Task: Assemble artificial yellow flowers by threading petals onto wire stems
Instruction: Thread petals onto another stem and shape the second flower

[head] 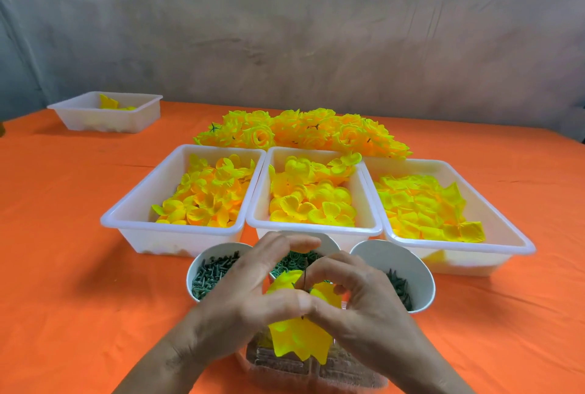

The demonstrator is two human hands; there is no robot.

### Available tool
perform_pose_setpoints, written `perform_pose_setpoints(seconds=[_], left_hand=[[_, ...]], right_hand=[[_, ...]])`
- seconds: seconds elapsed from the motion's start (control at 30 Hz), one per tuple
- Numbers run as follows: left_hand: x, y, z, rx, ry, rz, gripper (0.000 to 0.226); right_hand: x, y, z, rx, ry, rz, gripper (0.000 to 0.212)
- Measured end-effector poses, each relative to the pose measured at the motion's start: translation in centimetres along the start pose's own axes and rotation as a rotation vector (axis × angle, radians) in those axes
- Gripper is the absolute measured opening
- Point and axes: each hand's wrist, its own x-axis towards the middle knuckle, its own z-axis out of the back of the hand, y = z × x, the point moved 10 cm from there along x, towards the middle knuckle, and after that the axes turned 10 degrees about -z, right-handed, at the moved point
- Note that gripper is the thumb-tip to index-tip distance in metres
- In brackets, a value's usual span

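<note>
Both hands meet low in the middle of the head view over a half-built yellow flower. My left hand and my right hand pinch its yellow petals together at their thumbs. A thin upright wire stem pokes up through the petals between the fingers. Three white trays of loose yellow petals stand behind: left tray, middle tray, right tray. A pile of finished yellow flowers lies beyond them.
Three white cups stand just behind my hands: a left cup and a right cup of dark green pieces, and a middle cup of green discs. A clear box sits under the flower. A fourth white tray stands far left on the orange tablecloth.
</note>
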Motion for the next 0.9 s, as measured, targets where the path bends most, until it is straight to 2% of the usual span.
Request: perform_pose_setpoints(seconds=[0.13,0.23,0.3,0.4,0.57,0.9], left_hand=[[0.5,0.2,-1.2,0.284,-0.012,0.029,0.081],[0.7,0.7,-1.6,0.344,-0.006,0.054,0.092],[0.8,1.0,-1.8,0.407,-0.005,0.06,0.095],[0.8,1.5,-2.3,0.419,-0.005,0.117,0.089],[0.4,2.0,-2.7,0.393,-0.007,0.174,0.081],[0.5,2.6,-2.7,0.367,-0.027,0.16,0.076]], right_hand=[[-0.1,0.0,0.3,0.003,-0.123,0.029,0.01],[-0.1,0.0,0.3,0.018,-0.144,0.036,0.019],[0.1,-0.4,-0.1,0.072,-0.125,0.009,0.018],[0.2,-1.4,-0.6,0.207,-0.09,-0.046,0.009],[0.1,-2.1,-1.2,0.335,-0.072,-0.044,0.009],[0.1,-2.2,-1.1,0.226,-0.11,-0.003,0.015]])
